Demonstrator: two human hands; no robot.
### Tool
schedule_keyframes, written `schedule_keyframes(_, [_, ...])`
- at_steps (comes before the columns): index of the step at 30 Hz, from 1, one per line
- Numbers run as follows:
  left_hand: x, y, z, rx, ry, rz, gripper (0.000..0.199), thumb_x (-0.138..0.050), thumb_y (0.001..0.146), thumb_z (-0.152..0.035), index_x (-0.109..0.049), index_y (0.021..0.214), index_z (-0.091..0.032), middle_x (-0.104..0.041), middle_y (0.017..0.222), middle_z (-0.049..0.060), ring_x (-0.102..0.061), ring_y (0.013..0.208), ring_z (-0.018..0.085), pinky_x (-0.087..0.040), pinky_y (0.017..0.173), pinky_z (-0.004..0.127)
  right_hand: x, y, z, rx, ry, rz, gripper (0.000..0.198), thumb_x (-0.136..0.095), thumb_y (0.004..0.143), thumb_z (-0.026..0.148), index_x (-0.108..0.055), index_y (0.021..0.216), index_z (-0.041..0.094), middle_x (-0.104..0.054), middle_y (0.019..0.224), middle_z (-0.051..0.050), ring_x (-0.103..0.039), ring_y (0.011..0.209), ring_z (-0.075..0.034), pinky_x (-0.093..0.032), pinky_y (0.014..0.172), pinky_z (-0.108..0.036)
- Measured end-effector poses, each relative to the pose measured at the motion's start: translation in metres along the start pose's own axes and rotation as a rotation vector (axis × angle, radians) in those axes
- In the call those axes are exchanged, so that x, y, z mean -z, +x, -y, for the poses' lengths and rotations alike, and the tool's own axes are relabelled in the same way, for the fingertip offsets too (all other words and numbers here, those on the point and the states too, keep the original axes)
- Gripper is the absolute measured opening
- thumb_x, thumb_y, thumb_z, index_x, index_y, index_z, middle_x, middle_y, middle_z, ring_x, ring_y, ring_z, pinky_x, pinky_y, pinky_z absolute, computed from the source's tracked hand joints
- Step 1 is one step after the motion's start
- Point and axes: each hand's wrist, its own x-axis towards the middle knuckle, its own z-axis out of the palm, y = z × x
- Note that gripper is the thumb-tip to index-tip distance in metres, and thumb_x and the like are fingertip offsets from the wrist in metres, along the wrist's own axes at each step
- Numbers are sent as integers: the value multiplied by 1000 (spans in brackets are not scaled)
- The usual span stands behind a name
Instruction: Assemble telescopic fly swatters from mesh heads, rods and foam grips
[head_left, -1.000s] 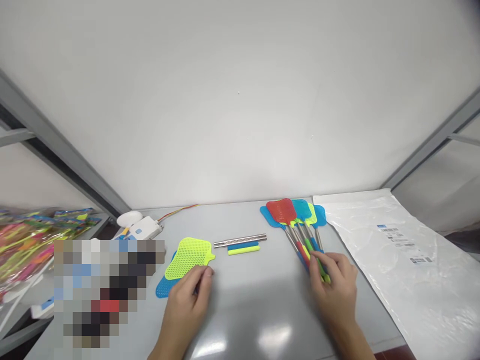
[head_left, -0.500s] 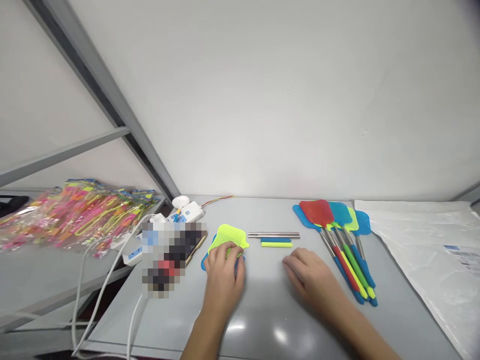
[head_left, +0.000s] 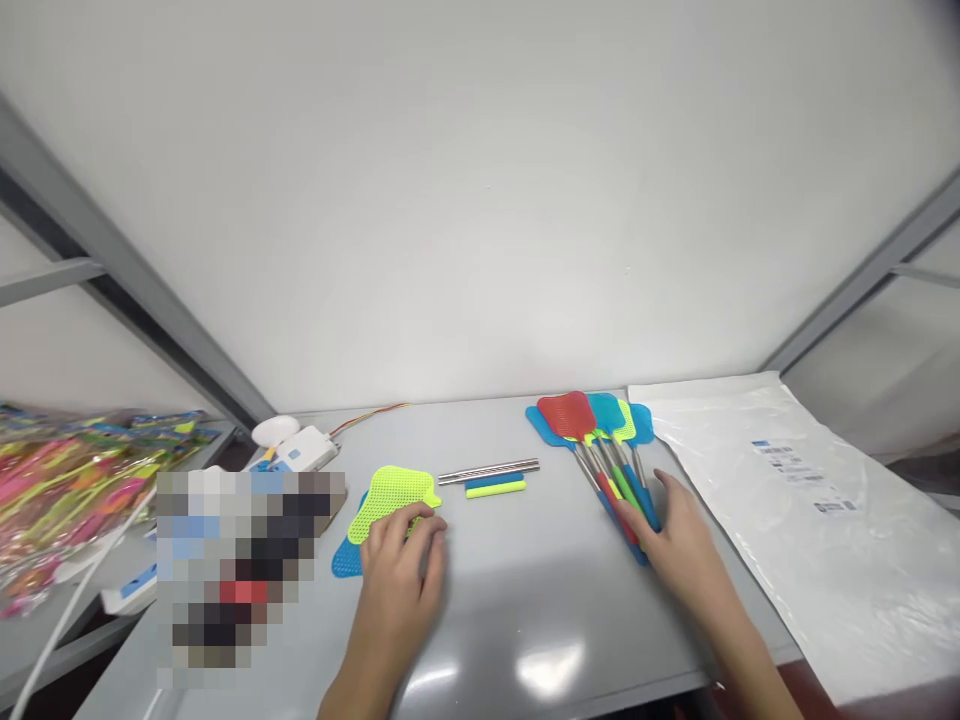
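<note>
My left hand (head_left: pixel 401 560) rests with bent, parted fingers at the lower edge of a yellow-green fly swatter head (head_left: pixel 397 492). That head overlaps a blue fly swatter head (head_left: pixel 347 560). Over on the right, my right hand (head_left: pixel 682 540) spans the handles of a fan of fly swatters (head_left: pixel 615 482), thumb and forefinger apart; its other fingers are hidden. Red, blue and yellow-green heads top the fan, above metal rods and coloured grips. Between my hands lie thin metal rods (head_left: pixel 489 471), a blue grip tube (head_left: pixel 495 481) and a yellow-green grip tube (head_left: pixel 495 490).
A white plastic sheet or bag (head_left: pixel 750 480) with printed labels covers the table's right side. At left are a white power strip (head_left: pixel 307 450), a pixelated patch, and cables. Bagged colourful items (head_left: pixel 67 470) lie on the far-left surface. A wall backs the grey table (head_left: pixel 480 600).
My right hand has moved from the bare tabletop to the fly swatter handles, its fingers spreading. My left hand stays by the yellow-green head. The view has swung right.
</note>
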Motion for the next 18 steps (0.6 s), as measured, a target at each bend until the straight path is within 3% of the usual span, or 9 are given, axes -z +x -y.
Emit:
schedule_keyframes(4, [0, 1, -1, -7, -10, 4, 16, -46, 93, -23, -62, 95, -22, -59, 108, 9, -50, 101, 27, -37, 89, 44, -10, -8, 8, -19, 40, 104, 85, -53, 81, 62, -26, 146, 14, -45, 143, -21, -45, 129, -38, -32, 103, -57])
schedule_keyframes(7, [1, 2, 3, 2, -2, -37, 15, -47, 92, -23, -62, 94, -22, -59, 106, 8, -51, 99, 27, -38, 89, 44, -22, -9, 10, 23, -5, 74, 70, -47, 87, 54, -30, 143, 15, -44, 143, -21, -39, 133, -38, -26, 104, -64])
schedule_keyframes(10, [2, 2, 8, 5, 4, -79, 14, -48, 91, -22, -62, 95, -22, -59, 105, 8, -51, 98, 27, -40, 88, 43, -33, -9, 7, 60, -55, 39, 59, -43, 91, 45, -34, 140, 13, -45, 142, -22, -38, 134, -37, -29, 104, -61])
schedule_keyframes(18, [0, 2, 11, -12, -1, -55, 13, -49, 91, -22, -62, 96, -23, -59, 105, 8, -51, 99, 26, -40, 87, 43, -34, -15, 13, 162, -31, 9, 54, -45, 91, 37, -34, 138, 13, -51, 135, -21, -44, 129, -36, -37, 101, -56])
